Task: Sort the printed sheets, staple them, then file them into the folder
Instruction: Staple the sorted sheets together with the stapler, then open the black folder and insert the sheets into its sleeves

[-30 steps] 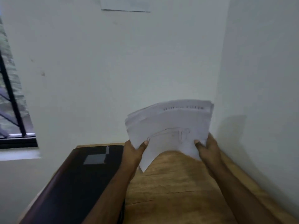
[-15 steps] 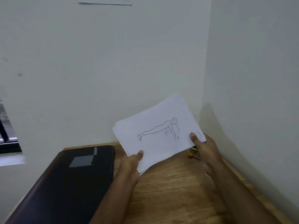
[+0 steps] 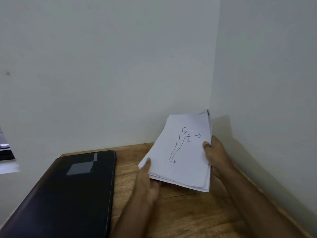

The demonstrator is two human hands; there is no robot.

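Observation:
A stack of white printed sheets is held above the wooden table, its top page showing a line drawing of a standing figure with arms stretched forward. My left hand grips the stack's lower left corner, thumb on top and fingers beneath. My right hand grips the right edge, thumb on the top page. A black folder lies shut on the table to the left of the sheets. No stapler is in view.
The wooden table sits in a corner between two white walls, the right wall close beside my right hand. A window frame shows at the far left edge.
The stack has been turned from landscape to portrait and has shifted right toward the corner. Both hands have kept their hold. The view has panned right.

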